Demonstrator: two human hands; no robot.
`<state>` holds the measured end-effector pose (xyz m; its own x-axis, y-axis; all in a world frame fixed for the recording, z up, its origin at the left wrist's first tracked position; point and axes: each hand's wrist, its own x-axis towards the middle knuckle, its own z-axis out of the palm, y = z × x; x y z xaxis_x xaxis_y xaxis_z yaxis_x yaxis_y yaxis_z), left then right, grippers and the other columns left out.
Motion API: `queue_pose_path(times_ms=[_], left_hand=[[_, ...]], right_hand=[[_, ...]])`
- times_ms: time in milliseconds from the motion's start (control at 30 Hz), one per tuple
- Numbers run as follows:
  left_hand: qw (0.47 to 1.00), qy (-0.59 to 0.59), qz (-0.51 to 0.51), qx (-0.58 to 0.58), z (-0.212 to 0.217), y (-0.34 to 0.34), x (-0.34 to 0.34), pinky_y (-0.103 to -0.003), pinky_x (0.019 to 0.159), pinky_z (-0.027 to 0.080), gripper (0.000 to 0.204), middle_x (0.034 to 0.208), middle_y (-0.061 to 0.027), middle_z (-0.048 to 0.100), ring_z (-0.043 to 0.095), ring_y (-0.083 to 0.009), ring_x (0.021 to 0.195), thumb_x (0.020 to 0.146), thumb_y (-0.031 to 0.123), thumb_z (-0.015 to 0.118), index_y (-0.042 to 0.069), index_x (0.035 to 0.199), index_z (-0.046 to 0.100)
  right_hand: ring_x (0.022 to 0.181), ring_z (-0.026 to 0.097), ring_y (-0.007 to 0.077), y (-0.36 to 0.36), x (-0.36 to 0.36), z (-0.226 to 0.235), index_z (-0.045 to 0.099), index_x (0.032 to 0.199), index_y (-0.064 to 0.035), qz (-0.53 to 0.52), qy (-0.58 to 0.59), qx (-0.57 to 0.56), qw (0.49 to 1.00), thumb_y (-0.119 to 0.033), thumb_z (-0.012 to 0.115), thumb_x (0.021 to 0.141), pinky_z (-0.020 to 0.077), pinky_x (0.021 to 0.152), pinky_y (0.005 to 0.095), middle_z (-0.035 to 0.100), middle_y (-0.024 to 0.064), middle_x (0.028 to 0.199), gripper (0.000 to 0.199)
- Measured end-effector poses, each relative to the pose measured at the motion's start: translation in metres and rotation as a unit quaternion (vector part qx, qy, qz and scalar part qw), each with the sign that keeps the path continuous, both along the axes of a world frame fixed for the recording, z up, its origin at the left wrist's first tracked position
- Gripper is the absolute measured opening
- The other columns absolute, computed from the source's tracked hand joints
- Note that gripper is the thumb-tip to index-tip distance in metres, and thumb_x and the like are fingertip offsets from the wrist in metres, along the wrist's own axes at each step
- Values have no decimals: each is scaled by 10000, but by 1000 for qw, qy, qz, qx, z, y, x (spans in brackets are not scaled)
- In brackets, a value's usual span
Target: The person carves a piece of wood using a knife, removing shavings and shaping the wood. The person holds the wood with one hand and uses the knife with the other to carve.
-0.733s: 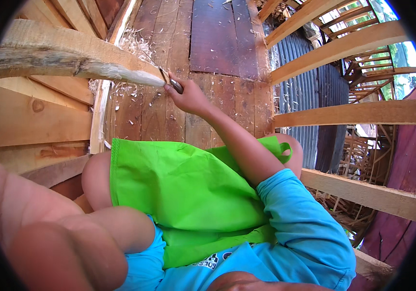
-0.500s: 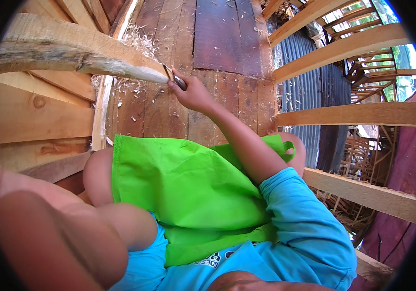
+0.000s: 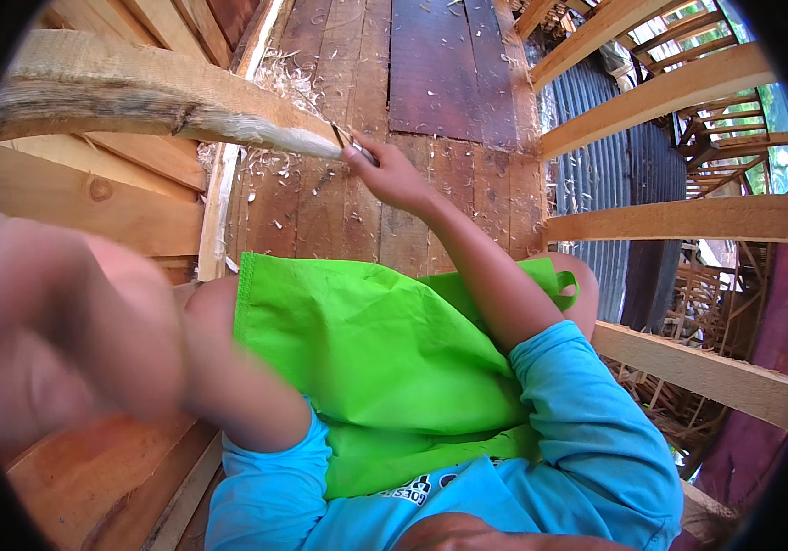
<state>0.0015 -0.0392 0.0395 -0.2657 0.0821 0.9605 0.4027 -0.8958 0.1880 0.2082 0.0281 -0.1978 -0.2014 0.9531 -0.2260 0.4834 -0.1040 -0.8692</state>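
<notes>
Right hand point(image 3: 394, 174): closed on a knife point(image 3: 354, 147), blade at the pole's tip.
Left hand point(image 3: 63, 321): blurred, grip unclear.
Pole point(image 3: 155, 106): 1 rough wooden length.

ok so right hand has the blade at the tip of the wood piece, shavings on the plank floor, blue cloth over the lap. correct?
Not quite: the cloth over the lap is bright green; blue is the shirt's sleeve. The head view shows it. The right hand does hold the blade at the wood piece's tip, shavings on the plank floor.

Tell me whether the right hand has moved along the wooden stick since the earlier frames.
Cannot tell: the right hand with its small blade sits at the tapered tip of the wooden stick as before; any shift matches the camera's own movement against the floor planks.
</notes>
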Motion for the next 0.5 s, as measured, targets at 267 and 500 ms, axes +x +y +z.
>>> queue_pose_path(times_ms=[267, 500], left_hand=[[894, -308, -125, -301, -60, 69, 6, -375, 919, 446, 259, 1006, -117, 624, 593, -227, 946, 822, 69, 702, -29, 1021, 569], [816, -354, -272, -368, -78, 75, 18, -368, 833, 455, 160, 835, -108, 551, 532, -222, 813, 856, 113, 593, -22, 931, 550]], right_hand=[[823, 644, 252, 4, 10, -15, 659, 958, 36, -41, -3, -16, 999, -341, 446, 973, 470, 765, 403, 658, 166, 808, 434], [630, 536, 236, 1, -6, 29, 599, 829, 49, 7, -44, -19, 999, -384, 379, 1010, 437, 643, 420, 559, 157, 651, 519]])
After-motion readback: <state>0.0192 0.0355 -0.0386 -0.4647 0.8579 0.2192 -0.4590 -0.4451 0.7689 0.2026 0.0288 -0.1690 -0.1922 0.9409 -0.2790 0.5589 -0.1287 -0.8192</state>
